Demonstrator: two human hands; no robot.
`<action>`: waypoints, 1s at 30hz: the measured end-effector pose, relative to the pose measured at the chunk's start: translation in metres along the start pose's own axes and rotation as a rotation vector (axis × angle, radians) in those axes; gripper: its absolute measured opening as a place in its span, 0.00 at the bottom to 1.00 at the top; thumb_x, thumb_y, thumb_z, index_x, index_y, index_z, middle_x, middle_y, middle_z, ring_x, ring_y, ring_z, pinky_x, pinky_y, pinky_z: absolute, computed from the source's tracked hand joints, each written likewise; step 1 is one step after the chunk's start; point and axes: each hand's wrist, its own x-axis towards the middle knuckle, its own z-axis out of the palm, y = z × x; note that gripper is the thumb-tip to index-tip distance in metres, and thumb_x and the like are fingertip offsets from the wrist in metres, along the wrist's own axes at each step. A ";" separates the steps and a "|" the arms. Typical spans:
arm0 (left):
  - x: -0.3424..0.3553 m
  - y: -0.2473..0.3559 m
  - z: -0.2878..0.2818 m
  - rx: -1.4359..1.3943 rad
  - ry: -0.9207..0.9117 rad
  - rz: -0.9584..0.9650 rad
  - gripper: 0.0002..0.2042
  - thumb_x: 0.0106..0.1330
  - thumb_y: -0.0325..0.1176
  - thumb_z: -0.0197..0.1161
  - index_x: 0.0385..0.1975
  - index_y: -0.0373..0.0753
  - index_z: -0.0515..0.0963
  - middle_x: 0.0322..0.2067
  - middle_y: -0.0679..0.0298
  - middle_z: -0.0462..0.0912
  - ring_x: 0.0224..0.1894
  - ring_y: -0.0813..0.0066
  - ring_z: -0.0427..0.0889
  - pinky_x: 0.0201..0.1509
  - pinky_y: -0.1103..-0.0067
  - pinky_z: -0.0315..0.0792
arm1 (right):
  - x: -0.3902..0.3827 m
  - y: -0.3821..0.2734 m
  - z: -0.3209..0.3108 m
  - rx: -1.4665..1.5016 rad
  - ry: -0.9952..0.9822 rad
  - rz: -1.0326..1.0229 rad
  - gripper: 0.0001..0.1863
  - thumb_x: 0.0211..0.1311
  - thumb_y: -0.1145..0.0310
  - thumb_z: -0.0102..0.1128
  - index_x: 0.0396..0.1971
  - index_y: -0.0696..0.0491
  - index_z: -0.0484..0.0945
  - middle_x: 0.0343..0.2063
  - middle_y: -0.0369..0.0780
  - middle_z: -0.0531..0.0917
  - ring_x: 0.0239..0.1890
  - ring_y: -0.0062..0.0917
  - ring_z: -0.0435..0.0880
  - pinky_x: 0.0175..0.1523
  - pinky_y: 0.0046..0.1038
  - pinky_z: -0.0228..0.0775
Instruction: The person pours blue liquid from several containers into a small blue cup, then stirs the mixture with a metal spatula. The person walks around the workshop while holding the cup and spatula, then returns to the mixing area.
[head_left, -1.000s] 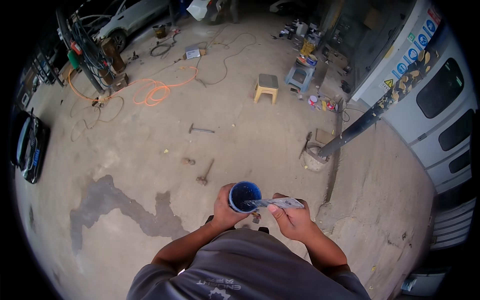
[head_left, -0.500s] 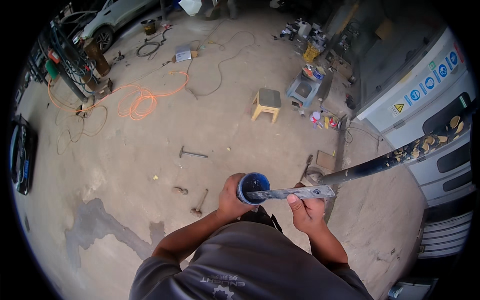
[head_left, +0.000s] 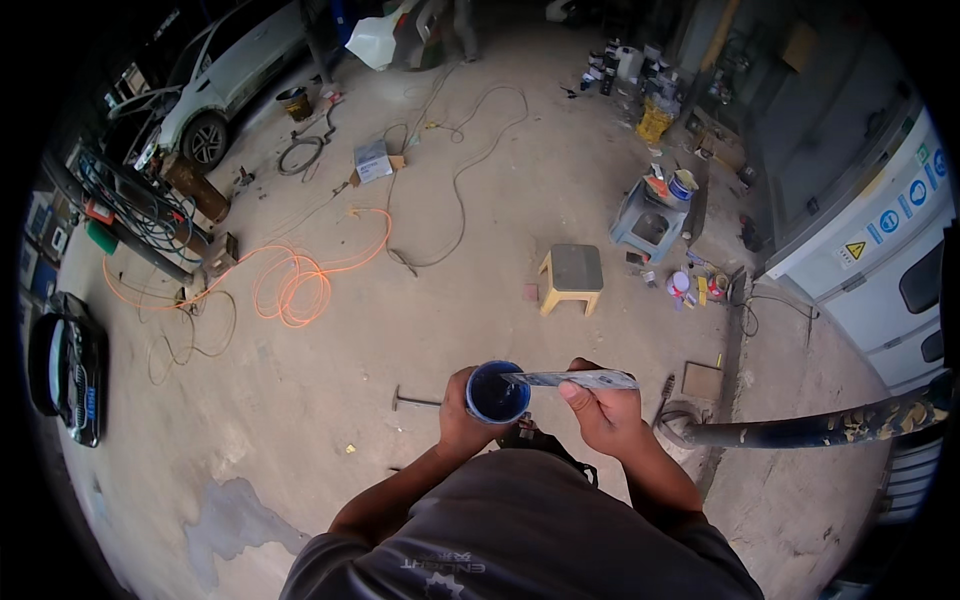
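Note:
My left hand (head_left: 462, 422) is wrapped round the left side of a blue cup (head_left: 499, 417) with dark contents, held in front of my body. Between the thumb and fingers of my right hand (head_left: 606, 412) is a flat, paint-smeared mixing stick (head_left: 585, 380). It lies nearly level, pointing left, and its far end reaches over the cup's right rim into the opening. Whether that end touches the dark contents, I cannot tell.
Beyond the cup stands a yellow stool with a dark seat (head_left: 575, 268); a grey stool (head_left: 650, 225) holds cans. A hammer (head_left: 415, 400) lies on the floor. Orange hose (head_left: 295, 290) coils at left. A dark pole (head_left: 800, 432) juts in at right. A white car (head_left: 225, 75) is parked far left.
The view has tipped upward, so the floor things sit lower and further right. The mixing stick has turned more edge-on and drawn back right; less of it crosses the cup. Both hands keep their hold.

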 end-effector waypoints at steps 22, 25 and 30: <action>0.562 -0.126 0.061 -0.084 -0.150 -0.071 0.39 0.41 0.38 0.90 0.56 0.40 0.76 0.51 0.56 0.83 0.55 0.55 0.85 0.56 0.64 0.80 | 0.480 0.243 -0.045 -0.099 0.185 0.101 0.12 0.77 0.67 0.61 0.32 0.58 0.77 0.23 0.35 0.72 0.25 0.21 0.69 0.32 0.26 0.60; 0.639 -0.140 0.079 0.002 -0.189 0.004 0.41 0.40 0.39 0.90 0.56 0.40 0.75 0.51 0.55 0.83 0.54 0.53 0.85 0.55 0.63 0.80 | 0.538 0.274 -0.063 -0.167 0.179 0.182 0.11 0.78 0.68 0.59 0.33 0.58 0.77 0.24 0.35 0.71 0.26 0.22 0.69 0.32 0.27 0.60; 0.759 -0.177 0.123 -0.010 -0.238 0.091 0.45 0.38 0.41 0.91 0.58 0.38 0.71 0.50 0.54 0.83 0.51 0.53 0.86 0.53 0.64 0.81 | 0.621 0.322 -0.090 -0.169 0.107 0.204 0.13 0.80 0.65 0.57 0.40 0.59 0.84 0.25 0.43 0.82 0.28 0.37 0.81 0.36 0.33 0.73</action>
